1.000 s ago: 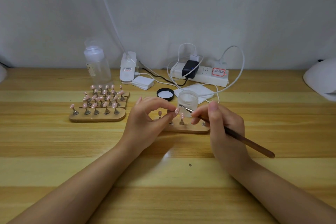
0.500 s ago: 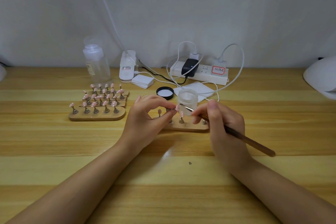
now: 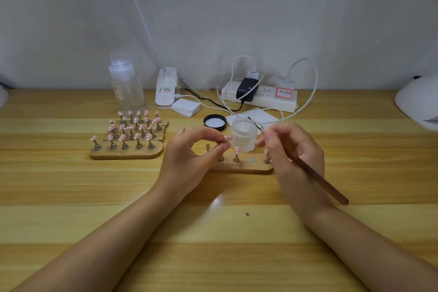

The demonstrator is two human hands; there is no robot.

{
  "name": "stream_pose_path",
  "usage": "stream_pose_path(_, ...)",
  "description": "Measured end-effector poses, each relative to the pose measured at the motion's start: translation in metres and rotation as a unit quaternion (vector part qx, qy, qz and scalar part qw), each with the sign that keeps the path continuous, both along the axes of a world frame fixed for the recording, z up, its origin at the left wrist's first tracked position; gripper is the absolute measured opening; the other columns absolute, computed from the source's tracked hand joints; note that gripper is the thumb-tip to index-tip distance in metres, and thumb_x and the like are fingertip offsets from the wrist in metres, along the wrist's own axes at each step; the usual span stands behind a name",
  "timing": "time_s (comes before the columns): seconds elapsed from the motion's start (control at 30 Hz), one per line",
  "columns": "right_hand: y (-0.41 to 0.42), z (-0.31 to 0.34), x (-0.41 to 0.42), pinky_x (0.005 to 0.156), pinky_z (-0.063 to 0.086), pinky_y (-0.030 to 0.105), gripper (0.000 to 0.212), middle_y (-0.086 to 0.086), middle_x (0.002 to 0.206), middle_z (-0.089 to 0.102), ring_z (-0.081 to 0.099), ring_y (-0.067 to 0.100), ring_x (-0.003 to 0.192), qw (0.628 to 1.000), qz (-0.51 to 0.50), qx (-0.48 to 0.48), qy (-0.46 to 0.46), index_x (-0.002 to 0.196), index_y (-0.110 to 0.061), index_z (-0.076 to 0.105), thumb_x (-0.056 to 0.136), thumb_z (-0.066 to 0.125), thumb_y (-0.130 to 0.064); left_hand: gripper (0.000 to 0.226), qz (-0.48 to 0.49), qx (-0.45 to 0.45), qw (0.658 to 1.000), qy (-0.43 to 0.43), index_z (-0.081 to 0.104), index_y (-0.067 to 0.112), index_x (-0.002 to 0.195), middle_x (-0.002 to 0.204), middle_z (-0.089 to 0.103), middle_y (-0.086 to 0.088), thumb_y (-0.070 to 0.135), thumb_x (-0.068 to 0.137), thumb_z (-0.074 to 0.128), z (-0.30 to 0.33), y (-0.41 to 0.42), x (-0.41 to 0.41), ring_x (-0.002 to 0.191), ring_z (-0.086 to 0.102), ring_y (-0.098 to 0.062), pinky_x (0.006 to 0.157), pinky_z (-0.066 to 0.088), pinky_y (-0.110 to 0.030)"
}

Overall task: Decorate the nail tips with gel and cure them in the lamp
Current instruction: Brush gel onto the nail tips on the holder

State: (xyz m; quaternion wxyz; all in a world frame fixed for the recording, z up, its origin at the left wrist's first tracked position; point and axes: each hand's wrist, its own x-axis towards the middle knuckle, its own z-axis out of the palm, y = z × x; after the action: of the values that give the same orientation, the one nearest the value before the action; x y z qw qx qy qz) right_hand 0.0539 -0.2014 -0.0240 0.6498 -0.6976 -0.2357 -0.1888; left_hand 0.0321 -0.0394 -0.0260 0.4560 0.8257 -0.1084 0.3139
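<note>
My left hand (image 3: 189,156) pinches a pink nail tip (image 3: 228,137) on its small stand between thumb and forefinger, just left of the open gel jar (image 3: 244,135). My right hand (image 3: 294,156) grips a brown-handled brush (image 3: 315,178), its bristle end (image 3: 250,118) raised over the jar's right rim. Below the jar lies a wooden holder (image 3: 241,166) with a few nail stands; one round socket (image 3: 251,160) is bare. The white curing lamp (image 3: 419,104) sits at the far right edge.
Three wooden holders (image 3: 126,152) full of pink tips stand at the left. Behind are a clear pump bottle (image 3: 125,85), a white device (image 3: 166,90), a stack of pads (image 3: 186,107), the jar's black lid (image 3: 215,122), and a power strip (image 3: 260,97) with cables.
My right hand has lifted the brush tip away from the held nail tip, up and right to the jar's rim. My left hand has risen slightly with the tip.
</note>
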Motion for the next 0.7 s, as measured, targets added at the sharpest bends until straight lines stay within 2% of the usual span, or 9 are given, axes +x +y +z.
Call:
stream_pose_path(0.07, 0.0002, 0.0002, 0.0017, 0.062, 0.047, 0.018, 0.012, -0.007, 0.077, 0.07, 0.06, 0.005, 0.061, 1.0, 0.005, -0.002, 0.0, 0.091, -0.032, 0.06, 0.09, 0.048, -0.032, 0.008, -0.011, 0.004, 1.0, -0.003, 0.066, 0.029, 0.08, 0.082, 0.065, 0.021, 0.029, 0.072, 0.067, 0.0013, -0.0005, -0.0009, 0.088, 0.061, 0.002, 0.109, 0.024, -0.052)
stream_pose_path(0.13, 0.0001, -0.0003, 0.0021, 0.065, 0.045, 0.013, 0.017, -0.011, 0.074, 0.07, 0.061, 0.005, 0.062, 1.0, 0.016, -0.022, -0.011, 0.098, -0.037, 0.06, 0.094, 0.044, -0.036, 0.009, -0.026, 0.016, 0.999, -0.014, 0.066, 0.029, 0.08, 0.088, 0.066, 0.018, 0.025, 0.072, 0.068, 0.0015, -0.0007, -0.0009, 0.091, 0.061, -0.001, 0.107, 0.024, -0.055)
stream_pose_path(0.23, 0.0015, 0.0002, 0.0025, 0.076, 0.044, 0.019, 0.009, -0.018, 0.075, 0.068, 0.061, -0.002, 0.074, 0.992, 0.002, -0.106, -0.065, 0.092, -0.04, 0.058, 0.086, 0.052, -0.043, 0.01, -0.038, 0.027, 0.999, -0.024, 0.072, 0.018, 0.08, 0.088, 0.066, 0.008, 0.022, 0.072, 0.071, 0.0007, -0.0012, -0.0002, 0.087, 0.059, -0.004, 0.091, 0.035, -0.065)
stream_pose_path(0.3, 0.004, 0.0003, 0.0028, 0.08, 0.041, 0.019, 0.024, -0.022, 0.082, 0.065, 0.058, -0.006, 0.084, 0.986, 0.0, -0.144, -0.086, 0.094, -0.04, 0.053, 0.074, 0.067, -0.042, 0.012, -0.038, 0.043, 0.998, -0.025, 0.072, 0.015, 0.082, 0.086, 0.066, 0.005, 0.022, 0.072, 0.072, 0.001, -0.0007, 0.0, 0.085, 0.06, -0.009, 0.088, 0.035, -0.065)
stream_pose_path(0.33, 0.0051, -0.0005, 0.0028, 0.079, 0.039, 0.014, 0.034, -0.022, 0.089, 0.064, 0.057, -0.007, 0.088, 0.985, 0.011, -0.148, -0.086, 0.097, -0.039, 0.05, 0.07, 0.072, -0.037, 0.012, -0.038, 0.049, 0.998, -0.024, 0.071, 0.016, 0.083, 0.085, 0.067, 0.006, 0.021, 0.072, 0.073, 0.0018, -0.0001, -0.0002, 0.084, 0.06, -0.01, 0.089, 0.035, -0.065)
stream_pose_path(0.4, 0.0063, -0.0024, 0.0034, 0.078, 0.035, 0.006, 0.041, -0.021, 0.097, 0.062, 0.056, -0.008, 0.093, 0.985, 0.037, -0.15, -0.08, 0.099, -0.039, 0.047, 0.069, 0.073, -0.029, 0.014, -0.038, 0.048, 0.998, -0.024, 0.069, 0.019, 0.084, 0.084, 0.067, 0.007, 0.017, 0.071, 0.073, 0.0035, 0.0005, -0.0013, 0.085, 0.062, -0.013, 0.091, 0.034, -0.064)
stream_pose_path(0.57, 0.0078, -0.0045, 0.005, 0.076, 0.034, 0.004, 0.039, -0.018, 0.096, 0.062, 0.054, -0.009, 0.093, 0.984, 0.047, -0.147, -0.089, 0.094, -0.039, 0.046, 0.07, 0.072, -0.023, 0.017, -0.042, 0.044, 0.998, -0.013, 0.067, 0.025, 0.084, 0.084, 0.068, 0.01, 0.016, 0.071, 0.074, 0.0053, -0.0016, -0.0029, 0.087, 0.062, -0.01, 0.104, 0.027, -0.055)
stream_pose_path(0.7, 0.0078, -0.0051, 0.0057, 0.075, 0.034, 0.003, 0.033, -0.014, 0.093, 0.063, 0.054, -0.009, 0.091, 0.985, 0.044, -0.138, -0.092, 0.092, -0.038, 0.048, 0.074, 0.07, -0.02, 0.018, -0.043, 0.039, 0.998, -0.001, 0.07, 0.018, 0.086, 0.087, 0.068, 0.01, 0.026, 0.07, 0.067, 0.0027, -0.0012, -0.0031, 0.091, 0.06, -0.007, 0.109, 0.022, -0.046)
